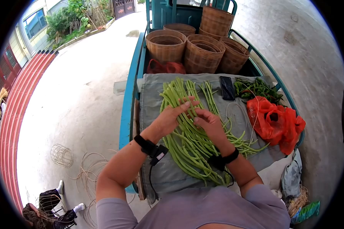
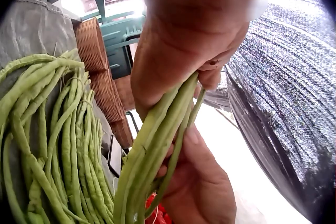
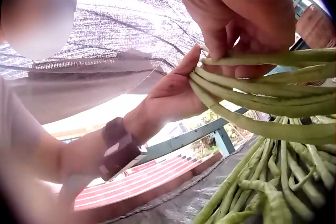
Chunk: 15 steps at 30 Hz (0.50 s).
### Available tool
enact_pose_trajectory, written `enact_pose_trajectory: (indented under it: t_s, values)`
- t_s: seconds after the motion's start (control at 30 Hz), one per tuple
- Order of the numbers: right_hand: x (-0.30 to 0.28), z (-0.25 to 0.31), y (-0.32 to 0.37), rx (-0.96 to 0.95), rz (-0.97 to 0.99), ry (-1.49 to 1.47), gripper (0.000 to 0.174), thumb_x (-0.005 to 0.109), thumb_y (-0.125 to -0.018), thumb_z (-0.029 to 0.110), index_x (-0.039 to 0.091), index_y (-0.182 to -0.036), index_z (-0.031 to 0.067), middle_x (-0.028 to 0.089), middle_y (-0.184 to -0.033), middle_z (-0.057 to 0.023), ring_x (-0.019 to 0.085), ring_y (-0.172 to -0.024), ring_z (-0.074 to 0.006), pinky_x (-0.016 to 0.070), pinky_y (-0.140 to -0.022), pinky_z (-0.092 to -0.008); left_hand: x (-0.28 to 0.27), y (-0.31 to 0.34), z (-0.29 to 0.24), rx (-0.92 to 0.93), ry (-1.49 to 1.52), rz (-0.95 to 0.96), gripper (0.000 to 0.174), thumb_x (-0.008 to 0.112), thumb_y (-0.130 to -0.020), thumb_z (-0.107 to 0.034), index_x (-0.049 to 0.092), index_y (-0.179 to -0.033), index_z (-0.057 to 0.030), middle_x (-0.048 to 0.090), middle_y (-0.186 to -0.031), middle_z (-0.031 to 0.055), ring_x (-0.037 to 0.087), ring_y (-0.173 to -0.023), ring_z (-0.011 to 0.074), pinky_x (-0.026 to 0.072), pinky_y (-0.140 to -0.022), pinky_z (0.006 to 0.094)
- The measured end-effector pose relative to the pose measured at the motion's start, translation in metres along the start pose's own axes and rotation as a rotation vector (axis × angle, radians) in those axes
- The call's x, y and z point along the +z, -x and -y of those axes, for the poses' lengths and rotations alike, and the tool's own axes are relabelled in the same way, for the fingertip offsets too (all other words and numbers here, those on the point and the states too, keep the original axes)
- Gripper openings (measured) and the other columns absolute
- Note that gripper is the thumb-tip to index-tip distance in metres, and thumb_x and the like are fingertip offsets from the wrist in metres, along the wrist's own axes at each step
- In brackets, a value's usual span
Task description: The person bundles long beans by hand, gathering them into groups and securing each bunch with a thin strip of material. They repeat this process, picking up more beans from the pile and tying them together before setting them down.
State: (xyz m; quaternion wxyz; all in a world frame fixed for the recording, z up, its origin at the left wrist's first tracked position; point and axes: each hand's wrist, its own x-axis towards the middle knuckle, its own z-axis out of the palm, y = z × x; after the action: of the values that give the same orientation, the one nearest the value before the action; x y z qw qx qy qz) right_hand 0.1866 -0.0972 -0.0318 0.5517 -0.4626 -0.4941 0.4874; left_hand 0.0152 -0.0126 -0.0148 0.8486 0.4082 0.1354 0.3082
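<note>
Beans lie heaped on a cloth; only the head view shows baskets. Wrist views show the left hand and right hand gripping one bunch between them.

Green long beans lie on grey cloth beside red bags and brown baskets.

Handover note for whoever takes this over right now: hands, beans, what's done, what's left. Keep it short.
Left hand: grips a small bunch of long beans.
Right hand: holds the same bunch from the other side.
Loose beans lie in a pile on the grey cloth, with baskets behind.
Done: one bunch gathered in hand.
Left: most of the pile looks unsorted; no tied bundles visible.
</note>
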Motion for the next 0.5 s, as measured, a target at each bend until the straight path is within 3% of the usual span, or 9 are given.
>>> enact_pose_trajectory:
  t_s: [0.2, 0.3, 0.5]
  values:
    - [0.007, -0.006, 0.002, -0.044, -0.037, 0.072, 0.031, 0.062, -0.09, 0.006, 0.057, -0.12, 0.0, 0.062, -0.103, -0.0009, 0.057, -0.09, -0.0073, 0.0464, -0.074, -0.0224, 0.002, -0.001, 0.001, -0.001, -0.034, 0.0, 0.045, 0.053, -0.097, -0.025, 0.042, -0.135, -0.0036, 0.053, -0.131, 0.0104, 0.055, -0.116, 0.0217, 0.0498, -0.096, 0.0366]
    - [0.012, -0.013, 0.002, -0.175, -0.065, 0.158, 0.03, 0.062, -0.09, 0.005, 0.057, -0.119, -0.0003, 0.062, -0.1, -0.0004, 0.057, -0.089, -0.0071, 0.0463, -0.075, -0.0225, 0.004, 0.0, 0.002, 0.015, -0.032, -0.002, 0.044, 0.054, -0.097, -0.026, 0.044, -0.134, -0.0026, 0.054, -0.13, 0.011, 0.055, -0.117, 0.0214, 0.0482, -0.097, 0.0357]
    - [0.016, -0.01, 0.005, -0.082, -0.023, 0.087, 0.032, 0.064, -0.085, 0.0, 0.058, -0.117, 0.0013, 0.061, -0.103, -0.0018, 0.058, -0.088, -0.0082, 0.0472, -0.076, -0.024, 0.004, 0.0, 0.003, 0.031, -0.073, 0.006, 0.044, 0.055, -0.096, -0.027, 0.046, -0.131, -0.0009, 0.057, -0.126, 0.0123, 0.055, -0.118, 0.0214, 0.0467, -0.099, 0.0343]
